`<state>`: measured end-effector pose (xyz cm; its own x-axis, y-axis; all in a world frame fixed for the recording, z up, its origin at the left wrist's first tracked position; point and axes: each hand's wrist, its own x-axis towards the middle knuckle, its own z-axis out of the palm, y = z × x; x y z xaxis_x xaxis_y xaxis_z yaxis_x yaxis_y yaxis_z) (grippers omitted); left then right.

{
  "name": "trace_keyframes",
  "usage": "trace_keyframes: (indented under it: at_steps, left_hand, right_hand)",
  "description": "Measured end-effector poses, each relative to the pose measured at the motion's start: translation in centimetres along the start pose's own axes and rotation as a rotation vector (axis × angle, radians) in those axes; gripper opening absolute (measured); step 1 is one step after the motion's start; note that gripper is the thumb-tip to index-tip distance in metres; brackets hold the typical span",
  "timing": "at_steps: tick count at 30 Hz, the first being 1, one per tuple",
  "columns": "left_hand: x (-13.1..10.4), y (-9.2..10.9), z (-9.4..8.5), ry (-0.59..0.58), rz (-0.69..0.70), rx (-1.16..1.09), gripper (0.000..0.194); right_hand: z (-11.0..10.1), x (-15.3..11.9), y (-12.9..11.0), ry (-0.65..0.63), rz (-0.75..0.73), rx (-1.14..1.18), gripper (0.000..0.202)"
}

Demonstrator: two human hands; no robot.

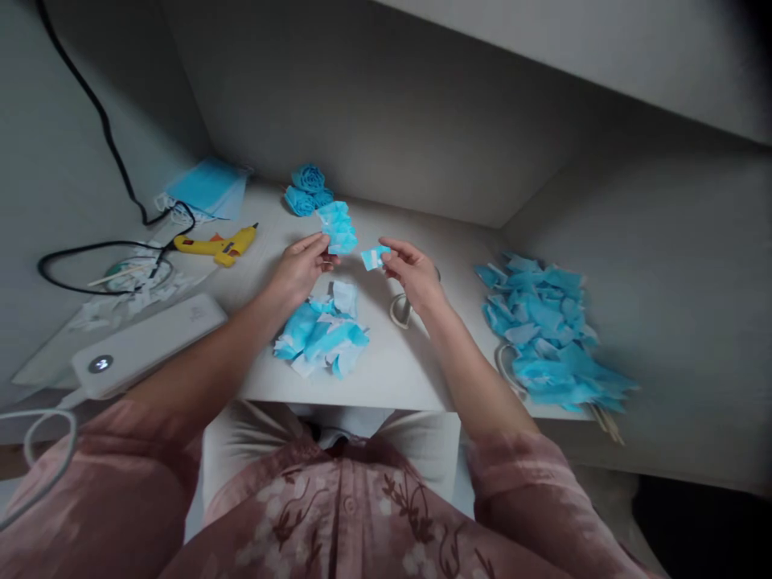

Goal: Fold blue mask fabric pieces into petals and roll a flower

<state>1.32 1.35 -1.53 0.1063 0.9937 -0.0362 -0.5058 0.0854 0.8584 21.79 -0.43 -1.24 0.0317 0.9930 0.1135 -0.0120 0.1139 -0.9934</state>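
Between the fingers of my left hand (305, 261) is a ruffled stack of blue fabric pieces (338, 227), raised above the table. My right hand (413, 273) pinches a small blue fabric piece (372, 257) with a white patch on it, a short gap away from the stack. Below my hands lies a loose pile of blue and white scraps (326, 334). Scissors (399, 311) rest partly hidden under my right wrist. Just beyond my left hand sit several rolled blue fabric roses (309, 191).
A yellow glue gun (223, 244) lies at left, near blue face masks (208, 189) and a black cable (108, 133). Closer in are white strips (145, 285) and a power bank (150, 346). A large heap of blue pieces (543, 322) covers the right side, with sticks (606, 424) below.
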Motion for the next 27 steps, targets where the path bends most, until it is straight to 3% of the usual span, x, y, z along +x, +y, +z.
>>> trace_keyframes:
  at_steps: [3, 9, 19, 27]
  left_hand:
    - [0.3, -0.5, -0.1, 0.057, -0.032, -0.033, 0.011]
    - [-0.5, -1.2, 0.8, -0.029, -0.061, -0.092, 0.010]
    - [-1.3, -1.8, 1.2, -0.098, -0.063, -0.099, 0.015]
    - [-1.5, -1.7, 1.4, -0.097, -0.080, -0.094, 0.011]
  right_hand:
    - [0.4, -0.8, 0.3, -0.008, -0.008, 0.053, 0.038]
    - [2.3, -2.0, 0.7, -0.061, -0.017, 0.087, 0.040]
    - [2.5, -2.0, 1.4, -0.080, -0.025, 0.092, 0.047]
    - [2.6, -2.0, 1.5, -0.026, 0.007, 0.082, 0.050]
